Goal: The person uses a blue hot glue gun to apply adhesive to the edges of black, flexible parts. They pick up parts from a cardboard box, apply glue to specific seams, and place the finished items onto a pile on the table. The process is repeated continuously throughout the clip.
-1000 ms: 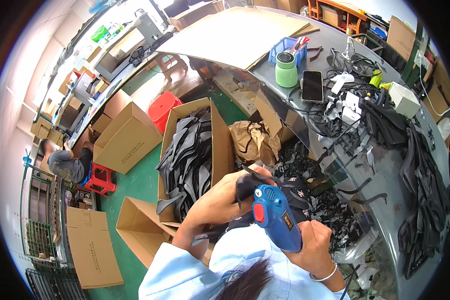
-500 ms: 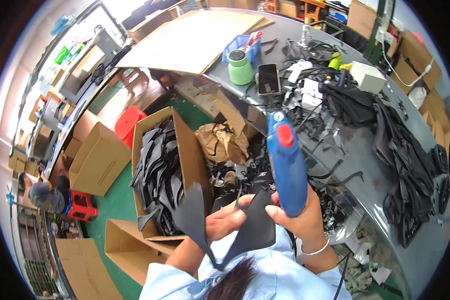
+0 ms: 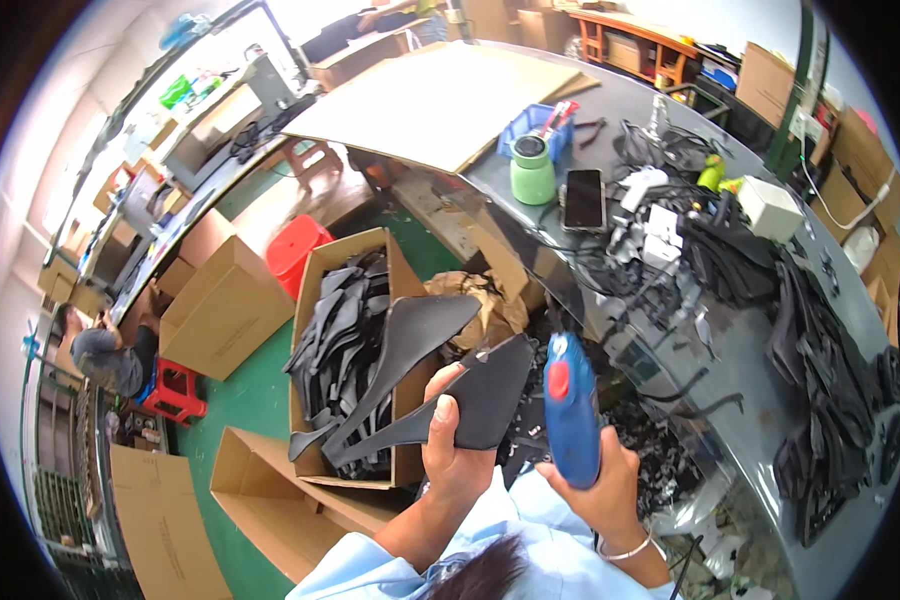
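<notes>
While our left hand (image 3: 456,462) pinches the dark forked piece (image 3: 485,400) near lower centre, our right hand (image 3: 610,492) grips the blue tool (image 3: 574,430) just apart, presumably for clearance

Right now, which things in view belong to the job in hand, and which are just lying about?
In the job:
curved black piece, in the left hand
blue tool with red button, in the right hand
likely the similar black pieces in the open carton

Apparently just lying about:
green bottle
phone
white box
</notes>
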